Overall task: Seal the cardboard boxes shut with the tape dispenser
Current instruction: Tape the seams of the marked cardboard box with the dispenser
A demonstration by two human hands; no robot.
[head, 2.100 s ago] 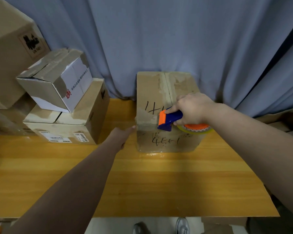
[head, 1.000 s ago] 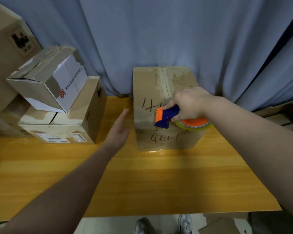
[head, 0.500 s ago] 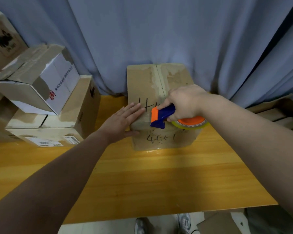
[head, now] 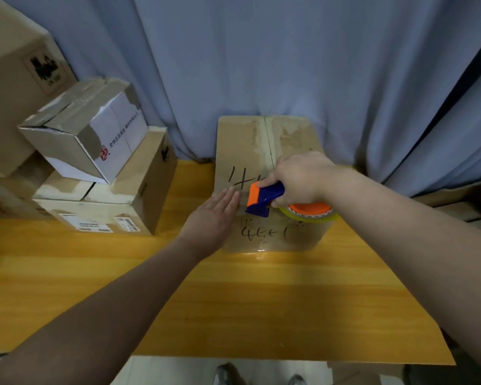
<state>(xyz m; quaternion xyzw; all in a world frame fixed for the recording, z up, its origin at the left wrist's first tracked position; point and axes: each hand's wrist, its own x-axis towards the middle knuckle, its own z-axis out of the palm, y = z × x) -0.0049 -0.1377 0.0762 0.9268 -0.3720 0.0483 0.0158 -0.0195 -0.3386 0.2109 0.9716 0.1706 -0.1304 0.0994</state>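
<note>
A brown cardboard box (head: 245, 140) with black handwriting stands at the far middle of the wooden table (head: 233, 301), against the curtain. Its top flaps are closed along a centre seam. My right hand (head: 303, 179) grips the blue and orange tape dispenser (head: 264, 198), whose clear tape roll with an orange hub (head: 308, 211) hangs at the box's front top edge. My left hand (head: 211, 218) lies flat with straight fingers on the box's front left corner, fingertips just left of the dispenser's blade.
A white box (head: 86, 129) sits tilted on a brown box (head: 109, 201) at the table's left. A large carton (head: 14, 79) stands behind them. A blue curtain (head: 261, 65) hangs behind. More cardboard (head: 456, 201) lies at the right edge. Shoes (head: 228, 375) show below the table.
My left hand rose from the table beside the box and came to rest flat on the box's front left corner. The dispenser stayed near the front top edge in my right hand.
</note>
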